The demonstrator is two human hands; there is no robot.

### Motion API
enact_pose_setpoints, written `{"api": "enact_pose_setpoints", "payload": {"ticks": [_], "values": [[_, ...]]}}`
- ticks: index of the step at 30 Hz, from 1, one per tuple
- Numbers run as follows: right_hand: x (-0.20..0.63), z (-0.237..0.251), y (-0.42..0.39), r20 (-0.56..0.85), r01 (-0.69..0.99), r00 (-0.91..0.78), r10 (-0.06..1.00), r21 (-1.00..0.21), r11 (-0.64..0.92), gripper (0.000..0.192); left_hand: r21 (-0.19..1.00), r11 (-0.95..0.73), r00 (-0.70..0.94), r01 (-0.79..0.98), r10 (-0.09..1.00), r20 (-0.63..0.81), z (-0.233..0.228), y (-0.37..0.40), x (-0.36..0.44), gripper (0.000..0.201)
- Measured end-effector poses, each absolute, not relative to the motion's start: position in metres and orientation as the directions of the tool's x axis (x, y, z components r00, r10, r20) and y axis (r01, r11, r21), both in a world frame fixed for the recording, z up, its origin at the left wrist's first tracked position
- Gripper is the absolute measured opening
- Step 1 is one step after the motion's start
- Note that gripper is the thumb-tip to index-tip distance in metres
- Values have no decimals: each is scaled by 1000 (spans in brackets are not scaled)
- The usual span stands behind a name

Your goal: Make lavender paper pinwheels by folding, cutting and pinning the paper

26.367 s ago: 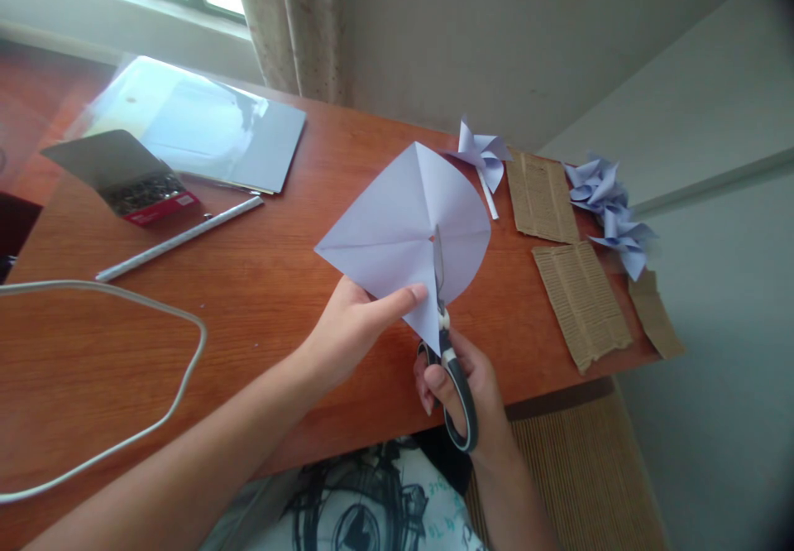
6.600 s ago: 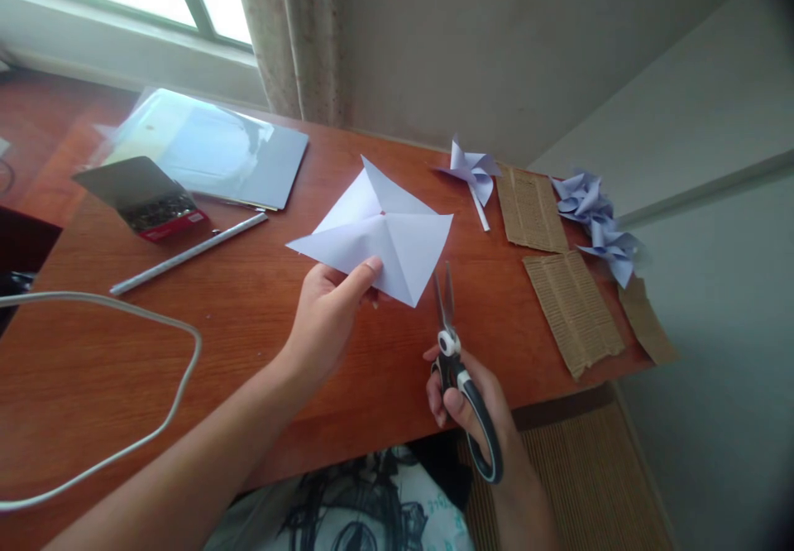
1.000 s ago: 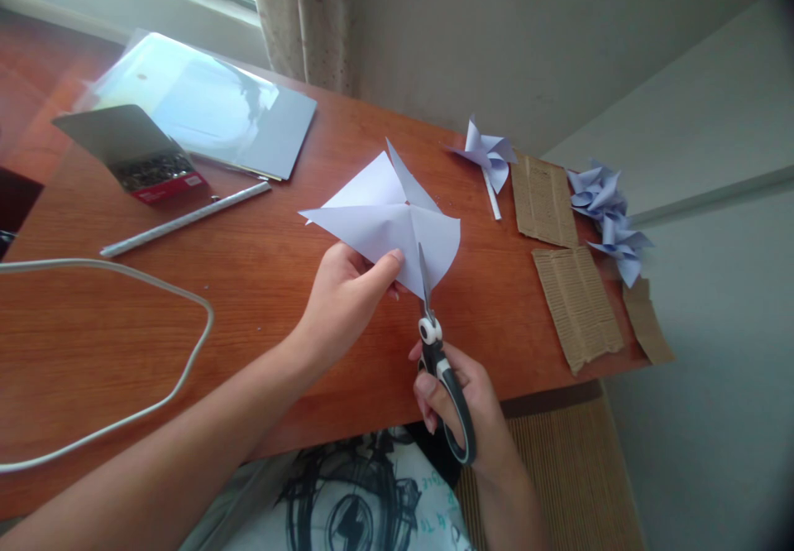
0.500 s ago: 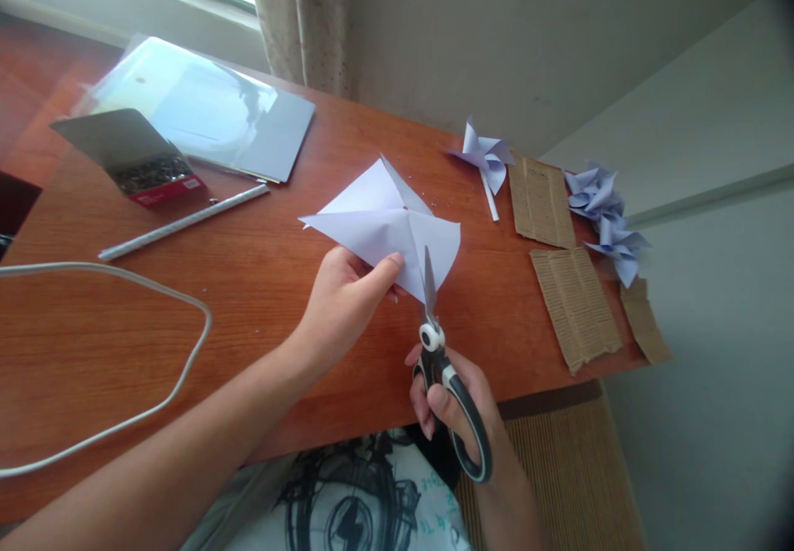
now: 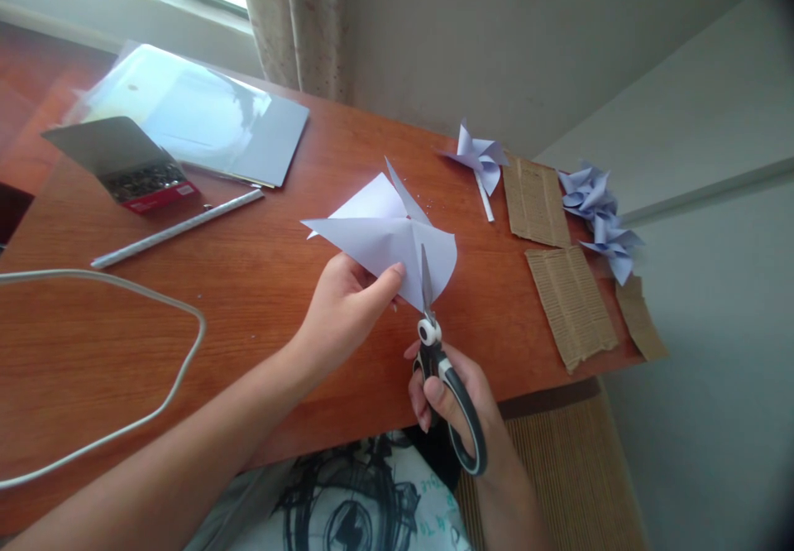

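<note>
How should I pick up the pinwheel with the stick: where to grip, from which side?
The pinwheel is probably best gripped by its stick, at the free end, from the near side: it points that way, slim and straight, while the folded blades spread at the far end.

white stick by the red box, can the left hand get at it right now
Probably not while the left hand grips the white paper; with that hand free, likely yes, since nothing seems to block the way over the table to the white stick.
</note>
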State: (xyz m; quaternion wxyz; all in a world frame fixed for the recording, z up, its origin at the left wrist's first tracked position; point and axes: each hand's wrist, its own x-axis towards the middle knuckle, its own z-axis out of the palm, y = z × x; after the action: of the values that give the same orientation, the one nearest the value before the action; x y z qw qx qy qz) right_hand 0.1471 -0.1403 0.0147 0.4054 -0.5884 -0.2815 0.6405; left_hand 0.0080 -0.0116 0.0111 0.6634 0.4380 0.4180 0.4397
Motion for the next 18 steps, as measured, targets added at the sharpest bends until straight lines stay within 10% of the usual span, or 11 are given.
{"api": "enact_pose_setpoints", "payload": {"ticks": [18], "values": [[148,12,-135,-473,-193,14,881,-866,-462,48,951,257,366,-174,913,-180,12,-14,10,15]]}}
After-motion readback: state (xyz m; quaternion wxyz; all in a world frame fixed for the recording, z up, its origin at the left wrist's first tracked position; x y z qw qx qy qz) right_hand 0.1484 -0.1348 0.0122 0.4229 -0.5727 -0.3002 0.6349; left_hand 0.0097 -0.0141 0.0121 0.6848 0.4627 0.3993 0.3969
